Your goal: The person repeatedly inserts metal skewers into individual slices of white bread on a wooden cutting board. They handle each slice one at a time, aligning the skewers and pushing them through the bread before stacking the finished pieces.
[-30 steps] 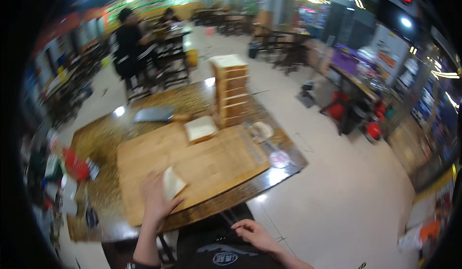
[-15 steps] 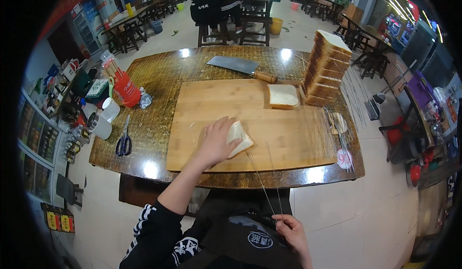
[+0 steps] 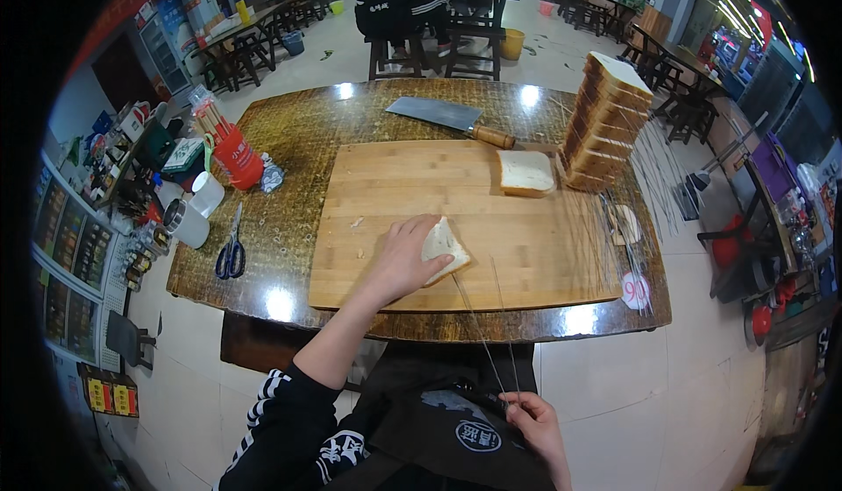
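Observation:
My left hand steadies a slice of bread on the wooden cutting board, fingers over its far left side and thumb along its near edge. Low in front of my apron, my right hand pinches the near ends of thin metal skewers. One skewer runs up to the near edge of the slice; whether its tip is inside the bread cannot be seen. Another points over the board to the right of the slice, apart from it. A second bread slice lies at the board's far right.
A tall stack of bread slices stands at the right, with loose skewers below it. Behind the board lies a cleaver. Scissors, a red skewer holder and a white cup are at the left.
The whole view has shifted slightly. Both hands keep nearly the same pose, the left on the bread slice and the right on the skewers.

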A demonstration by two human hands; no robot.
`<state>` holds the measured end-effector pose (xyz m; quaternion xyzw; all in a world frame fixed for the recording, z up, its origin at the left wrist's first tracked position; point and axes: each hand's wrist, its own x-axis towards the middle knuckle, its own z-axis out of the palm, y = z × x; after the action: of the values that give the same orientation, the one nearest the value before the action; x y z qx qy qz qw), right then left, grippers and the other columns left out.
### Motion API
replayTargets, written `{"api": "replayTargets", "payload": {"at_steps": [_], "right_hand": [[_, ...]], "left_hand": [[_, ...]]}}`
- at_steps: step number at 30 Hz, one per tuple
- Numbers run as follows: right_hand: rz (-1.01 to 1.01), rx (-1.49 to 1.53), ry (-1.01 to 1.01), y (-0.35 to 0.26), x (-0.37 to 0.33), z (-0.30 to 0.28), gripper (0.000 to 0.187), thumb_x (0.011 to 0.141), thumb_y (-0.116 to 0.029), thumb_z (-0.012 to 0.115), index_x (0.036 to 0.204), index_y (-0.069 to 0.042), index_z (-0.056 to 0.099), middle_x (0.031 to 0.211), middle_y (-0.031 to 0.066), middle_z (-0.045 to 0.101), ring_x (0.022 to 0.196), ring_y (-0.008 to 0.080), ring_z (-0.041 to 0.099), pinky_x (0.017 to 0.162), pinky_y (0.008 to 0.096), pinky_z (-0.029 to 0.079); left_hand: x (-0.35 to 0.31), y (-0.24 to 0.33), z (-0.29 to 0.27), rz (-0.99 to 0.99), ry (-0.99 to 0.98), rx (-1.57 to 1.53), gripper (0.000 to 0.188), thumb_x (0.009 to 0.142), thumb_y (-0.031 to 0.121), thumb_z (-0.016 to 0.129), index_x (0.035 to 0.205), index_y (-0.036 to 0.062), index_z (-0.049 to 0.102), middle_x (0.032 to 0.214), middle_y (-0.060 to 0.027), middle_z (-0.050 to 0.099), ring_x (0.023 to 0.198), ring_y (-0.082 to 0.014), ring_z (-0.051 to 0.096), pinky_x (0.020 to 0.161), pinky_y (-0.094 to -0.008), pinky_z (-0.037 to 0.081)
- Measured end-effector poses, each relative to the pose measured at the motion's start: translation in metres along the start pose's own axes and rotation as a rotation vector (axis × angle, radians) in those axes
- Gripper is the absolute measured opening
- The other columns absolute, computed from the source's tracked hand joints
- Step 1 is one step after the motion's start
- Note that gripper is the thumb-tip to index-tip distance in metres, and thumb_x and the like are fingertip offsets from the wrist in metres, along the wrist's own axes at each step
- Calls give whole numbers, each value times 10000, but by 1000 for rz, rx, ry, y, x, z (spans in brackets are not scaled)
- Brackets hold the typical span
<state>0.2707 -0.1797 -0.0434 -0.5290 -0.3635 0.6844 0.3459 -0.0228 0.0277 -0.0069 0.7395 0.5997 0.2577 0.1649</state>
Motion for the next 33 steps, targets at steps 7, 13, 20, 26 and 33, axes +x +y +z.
{"api": "replayTargets", "payload": {"at_steps": [7, 13, 20, 26, 33], "right_hand": [[15, -12, 20, -6, -1, 1, 244, 963, -62, 583, 1188, 7, 644, 759, -16, 559, 641, 38, 454, 589, 187, 358], [24, 2, 8, -6, 4, 1, 242, 962, -58, 583, 1185, 4, 653, 768, -18, 566, 655, 30, 456, 596, 177, 356], [82, 68, -9, -14, 7, 3, 237, 964, -56, 580, 1175, 16, 660, 772, -24, 572, 649, 21, 458, 584, 168, 353], [84, 162, -26, -18, 6, -2, 238, 956, -2, 561, 1178, 60, 619, 720, -1, 526, 553, 30, 383, 506, 189, 292], [94, 106, 2, -32, 15, 8, 218, 968, -16, 545, 1157, 63, 622, 703, -14, 507, 548, 31, 371, 495, 192, 284]], "left_hand": [[0, 0, 2, -17, -20, 11, 685, 839, 349, 730, 1398, 41, 482, 1405, -176, 500, 1306, -368, 416, 1108, -445, 340], [-1, 2, -1, -21, -52, 14, 715, 849, 373, 715, 1414, 24, 452, 1421, -180, 477, 1336, -352, 380, 1129, -439, 321], [-2, 2, 1, -18, -24, 10, 720, 832, 356, 740, 1414, 35, 463, 1406, -186, 493, 1323, -362, 399, 1122, -443, 325], [-2, 0, 3, -21, -26, 8, 725, 831, 349, 743, 1419, 36, 456, 1400, -184, 497, 1320, -361, 402, 1122, -441, 326], [-3, 1, 3, -19, -17, 4, 740, 828, 340, 744, 1427, 26, 444, 1396, -188, 500, 1312, -366, 407, 1116, -436, 332]]}}
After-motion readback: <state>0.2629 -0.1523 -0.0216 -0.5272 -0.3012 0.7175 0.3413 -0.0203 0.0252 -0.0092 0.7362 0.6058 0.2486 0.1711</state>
